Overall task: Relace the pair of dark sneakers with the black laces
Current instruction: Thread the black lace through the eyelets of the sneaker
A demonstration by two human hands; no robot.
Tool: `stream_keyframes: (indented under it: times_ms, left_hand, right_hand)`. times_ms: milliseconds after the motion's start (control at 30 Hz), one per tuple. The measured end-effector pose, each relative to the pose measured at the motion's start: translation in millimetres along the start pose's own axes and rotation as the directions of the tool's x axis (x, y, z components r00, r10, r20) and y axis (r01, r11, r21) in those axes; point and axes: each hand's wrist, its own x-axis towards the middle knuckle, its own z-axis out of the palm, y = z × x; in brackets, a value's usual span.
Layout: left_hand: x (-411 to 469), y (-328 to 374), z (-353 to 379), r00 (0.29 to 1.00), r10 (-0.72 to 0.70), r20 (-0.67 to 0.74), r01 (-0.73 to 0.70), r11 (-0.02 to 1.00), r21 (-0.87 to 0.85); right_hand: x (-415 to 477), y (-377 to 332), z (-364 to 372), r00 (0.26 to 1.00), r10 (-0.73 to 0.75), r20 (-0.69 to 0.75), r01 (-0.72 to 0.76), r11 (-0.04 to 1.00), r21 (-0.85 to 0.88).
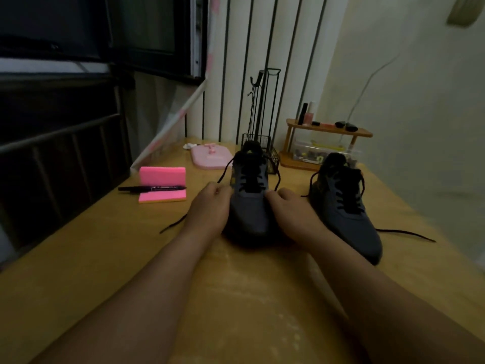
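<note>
as both hands flank the middle sneaker (249, 206) on the desk (249, 298), left hand (210, 203) pinched on its black lace (224, 170), right hand (288, 206) pinching the other end, second sneaker (343, 203) just right of the right hand

Left hand (210, 206), right hand (292, 208) bare; forearms unsleeved, no jewellery visible.

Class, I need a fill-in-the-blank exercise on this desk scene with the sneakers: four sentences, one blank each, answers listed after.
1. Both hands, left and right, work on the sneaker on the ____.
2. The marker lies on a ____ notepad.
3. The other sneaker is touched by ____ hand.
4. Each hand pinches a ____ end.

Answers: left; pink; neither; lace
</note>
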Motion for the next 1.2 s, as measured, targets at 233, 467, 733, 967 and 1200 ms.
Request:
stream_keyframes:
  times_ms: [233,467,733,967,1200]
  left_hand:
    - [-15,-1,3,1.000,0.029,0.009,-0.028,0.999,-0.027]
    - [-29,2,3,0.996,0.093,-0.002,-0.093,0.995,0.041]
    - [-21,5,10,0.978,0.195,-0.079,-0.183,0.974,0.136]
    - [-42,18,-24,0.878,0.308,0.367,-0.355,0.933,0.065]
    - [-40,23,-33,0.841,0.315,0.441,-0.364,0.931,0.031]
  right_hand:
    - [-26,5,-8,0.996,-0.060,-0.068,0.067,0.992,0.109]
    - [-47,12,-12,0.993,-0.119,-0.007,0.117,0.963,0.241]
    - [-33,5,-15,0.990,-0.135,-0.050,0.142,0.975,0.173]
    - [-55,10,-51,0.938,-0.316,0.140,0.278,0.930,0.240]
    - [-53,13,-50,0.894,-0.411,0.177,0.371,0.903,0.218]
